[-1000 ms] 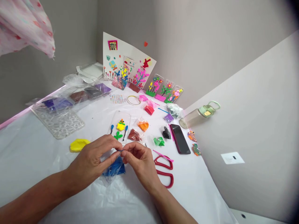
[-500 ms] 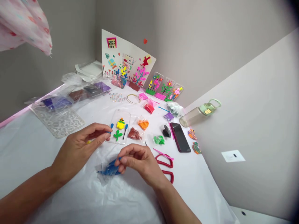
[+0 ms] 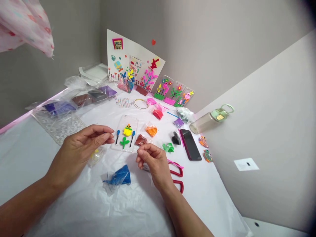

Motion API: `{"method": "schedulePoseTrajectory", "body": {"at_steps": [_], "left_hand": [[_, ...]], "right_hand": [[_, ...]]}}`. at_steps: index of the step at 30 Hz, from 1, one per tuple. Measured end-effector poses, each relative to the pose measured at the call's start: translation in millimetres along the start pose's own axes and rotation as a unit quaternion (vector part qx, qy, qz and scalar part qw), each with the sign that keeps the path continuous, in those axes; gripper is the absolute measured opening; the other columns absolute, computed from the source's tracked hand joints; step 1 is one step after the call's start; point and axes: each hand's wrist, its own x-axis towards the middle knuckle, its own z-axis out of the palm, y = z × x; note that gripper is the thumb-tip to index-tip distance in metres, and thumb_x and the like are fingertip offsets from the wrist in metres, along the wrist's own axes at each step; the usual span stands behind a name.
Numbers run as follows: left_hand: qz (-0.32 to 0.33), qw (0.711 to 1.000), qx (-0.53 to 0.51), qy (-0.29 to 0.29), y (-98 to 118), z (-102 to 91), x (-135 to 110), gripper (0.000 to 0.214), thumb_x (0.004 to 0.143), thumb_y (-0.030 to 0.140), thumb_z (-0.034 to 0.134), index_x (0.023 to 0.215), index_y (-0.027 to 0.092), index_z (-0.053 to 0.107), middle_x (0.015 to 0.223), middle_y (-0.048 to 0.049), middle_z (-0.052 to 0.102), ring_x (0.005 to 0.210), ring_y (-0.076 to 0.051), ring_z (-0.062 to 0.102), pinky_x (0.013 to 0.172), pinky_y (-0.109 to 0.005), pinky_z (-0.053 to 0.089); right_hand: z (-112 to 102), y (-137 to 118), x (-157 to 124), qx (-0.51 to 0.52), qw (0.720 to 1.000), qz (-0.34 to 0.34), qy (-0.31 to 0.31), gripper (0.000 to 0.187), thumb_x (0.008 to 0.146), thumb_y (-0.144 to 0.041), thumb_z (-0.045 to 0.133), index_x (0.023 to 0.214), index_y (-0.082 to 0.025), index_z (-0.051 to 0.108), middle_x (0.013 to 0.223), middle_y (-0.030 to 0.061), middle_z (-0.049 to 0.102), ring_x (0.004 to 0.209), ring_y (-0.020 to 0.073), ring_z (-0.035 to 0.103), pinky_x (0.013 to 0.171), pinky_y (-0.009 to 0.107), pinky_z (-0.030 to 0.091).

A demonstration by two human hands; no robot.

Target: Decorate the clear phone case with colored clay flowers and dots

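Note:
My left hand is closed in a pinch, with a bit of blue clay just showing between thumb and fingertips. Its fingertips hover by the left edge of a clear phone case, which bears a yellow clay chick, a green clay sprout and two blue-topped dark stems. My right hand has its thumb and fingers pressed together above the sheet; what they hold, if anything, is hidden. Between and below the hands lies blue clay in an opened plastic wrapper. A yellow packet sits partly behind my left hand.
Red-handled scissors lie partly under my right hand. Wrapped brown, orange, green and black clay surround the case. Farther right are a phone and a bottle; decorated cases lean at the back.
My right hand has moved up and right, away from the blue clay packet, which now shows fully. My left hand has shifted slightly left, uncovering the case's left stem and the yellow packet.

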Motion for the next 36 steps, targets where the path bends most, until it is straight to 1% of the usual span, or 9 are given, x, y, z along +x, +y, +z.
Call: {"method": "schedulePoseTrajectory", "body": {"at_steps": [5, 9, 15, 19, 21, 24, 27, 31, 36], "left_hand": [[-0.017, 0.998, -0.051, -0.026, 11, 5.2, -3, 0.038, 0.087, 0.062, 0.073, 0.109, 0.03, 0.071, 0.094, 0.0019, 0.08, 0.089, -0.017, 0.077, 0.086, -0.023, 0.061], [-0.029, 0.999, -0.033, -0.025, 16, 4.7, -4, 0.037, 0.08, 0.059, 0.079, 0.097, 0.027, 0.072, 0.087, 0.0027, 0.079, 0.086, -0.016, 0.074, 0.082, -0.02, 0.056], [-0.023, 0.998, 0.061, -0.015, 14, -0.4, -6, 0.04, 0.084, 0.066, 0.069, 0.081, 0.026, 0.066, 0.069, 0.0046, 0.068, 0.066, -0.014, 0.057, 0.053, -0.02, 0.038], [-0.007, 0.997, 0.073, -0.016, 14, 0.1, -6, 0.04, 0.087, 0.066, 0.066, 0.082, 0.027, 0.068, 0.074, 0.0037, 0.071, 0.071, -0.016, 0.061, 0.061, -0.022, 0.044], [0.001, 0.998, 0.064, -0.007, 13, 1.4, -5, 0.038, 0.084, 0.067, 0.067, 0.087, 0.029, 0.073, 0.082, 0.0023, 0.076, 0.082, -0.019, 0.068, 0.073, -0.024, 0.052], [-0.008, 0.999, 0.039, 0.011, 12, 3.0, -4, 0.037, 0.079, 0.065, 0.072, 0.094, 0.032, 0.078, 0.096, 0.002, 0.08, 0.096, -0.023, 0.073, 0.087, -0.026, 0.056], [-0.012, 0.999, 0.032, 0.021, 11, 3.9, -3, 0.034, 0.075, 0.063, 0.077, 0.092, 0.034, 0.078, 0.099, 0.0034, 0.08, 0.096, -0.022, 0.074, 0.08, -0.022, 0.058], [-0.017, 1.0, -0.017, 0.008, 6, 3.8, -4, 0.035, 0.077, 0.066, 0.076, 0.087, 0.032, 0.075, 0.083, 0.0033, 0.079, 0.082, -0.019, 0.075, 0.075, -0.019, 0.058], [-0.05, 0.997, -0.057, -0.004, -5, 2.6, -5, 0.041, 0.085, 0.069, 0.071, 0.1, 0.031, 0.072, 0.089, 0.0015, 0.078, 0.086, -0.017, 0.075, 0.081, -0.018, 0.06]], "right_hand": [[-1, 2, 1, -0.009, 1.0, -0.014, 0.008, 0.019, 0.081, -0.037, 0.083, 0.082, -0.018, 0.079, 0.062, -0.0027, 0.065, 0.054, 0.0071, 0.054, 0.055, 0.019, 0.043], [2, 1, 0, -0.003, 1.0, -0.005, -0.012, 0.017, 0.076, -0.032, 0.086, 0.088, -0.02, 0.081, 0.069, -0.001, 0.071, 0.061, 0.0098, 0.061, 0.062, 0.021, 0.049], [-3, 5, -1, -0.051, 0.999, -0.013, -0.003, 0.036, 0.089, -0.049, 0.074, 0.074, -0.016, 0.076, 0.057, -0.0025, 0.059, 0.049, 0.0068, 0.047, 0.05, 0.02, 0.036], [-5, 5, 1, -0.063, 0.997, -0.037, 0.008, 0.027, 0.088, -0.043, 0.075, 0.08, -0.018, 0.078, 0.06, -0.0035, 0.057, 0.056, 0.0074, 0.048, 0.055, 0.02, 0.036], [-4, 4, 3, -0.055, 0.998, -0.035, 0.008, 0.017, 0.083, -0.035, 0.08, 0.088, -0.019, 0.081, 0.068, -0.0024, 0.063, 0.063, 0.009, 0.053, 0.06, 0.021, 0.04], [0, 4, 4, -0.04, 0.999, -0.016, 0.012, 0.017, 0.075, -0.029, 0.086, 0.087, -0.02, 0.08, 0.073, -0.0016, 0.067, 0.067, 0.0097, 0.057, 0.064, 0.021, 0.043], [3, 1, 0, -0.032, 0.999, 0.015, 0.008, 0.021, 0.074, -0.034, 0.087, 0.081, -0.018, 0.075, 0.067, -0.0016, 0.067, 0.061, 0.0099, 0.057, 0.061, 0.021, 0.045], [-1, -16, -4, -0.086, 0.995, 0.041, -0.016, 0.031, 0.084, -0.047, 0.078, 0.078, -0.017, 0.074, 0.06, -0.0005, 0.064, 0.052, 0.0097, 0.052, 0.052, 0.023, 0.041], [-4, -45, 11, -0.19, 0.981, -0.002, -0.028, 0.018, 0.085, -0.036, 0.077, 0.083, -0.018, 0.08, 0.074, 0.0003, 0.067, 0.065, 0.01, 0.054, 0.062, 0.022, 0.044]]}}
